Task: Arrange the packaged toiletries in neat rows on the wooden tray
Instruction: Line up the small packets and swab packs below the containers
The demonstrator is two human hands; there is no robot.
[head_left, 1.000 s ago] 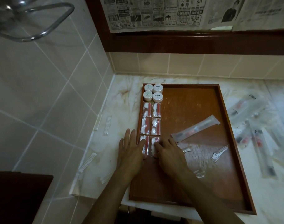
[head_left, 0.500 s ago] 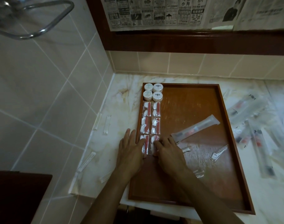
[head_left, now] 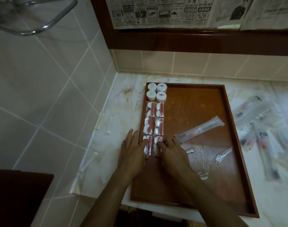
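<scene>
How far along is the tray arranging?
Done: four round white jars and four clear red-and-white packets sit in two columns at the wooden tray's left edge. In hand: left hand and right hand press the nearest packet pair straight. Left: long clear toothbrush sleeve lying askew; more sleeves on the marble counter.

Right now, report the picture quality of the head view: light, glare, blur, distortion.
Head view: dim overall, darkest at the lower left; glare streaks on the wooden tray floor; the packaged toothbrushes on the counter at right are smeared and soft; wide-angle bending curves the wall tiles; the red-and-white packets and both hands, left hand and right hand, are fairly sharp.
</scene>
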